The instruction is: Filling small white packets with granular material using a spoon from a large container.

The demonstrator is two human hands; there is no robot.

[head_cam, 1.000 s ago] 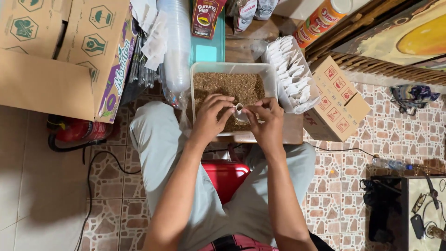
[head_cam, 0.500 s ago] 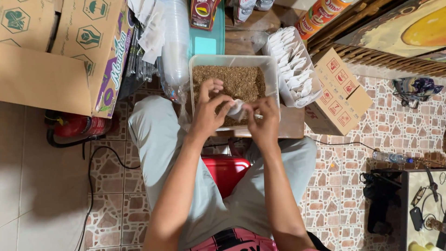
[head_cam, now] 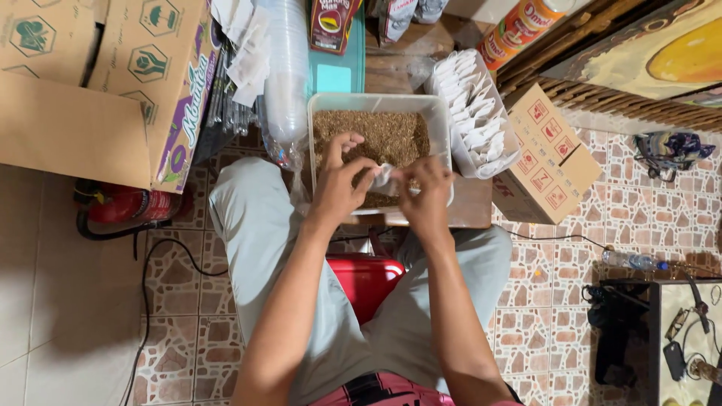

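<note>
A clear plastic tub [head_cam: 444, 113] of brown shredded material [head_cam: 383, 135] is sitting on a small wooden counter [head_cam: 474, 207] in front of the seated person. A stack of clear cups [head_cam: 286, 68] is leaning at the tub's left side, a tray of white sachets [head_cam: 470, 113] is standing at its right, and a small cardboard box [head_cam: 549, 154] is lying beyond that. A large carton [head_cam: 113, 83] is crowding the left. The left hand [head_cam: 338, 184] and right hand [head_cam: 425, 195] are meeting over the tub's near edge, their fingers pressed together, pinching a small white sachet [head_cam: 382, 179] between them just above the brown material.
</note>
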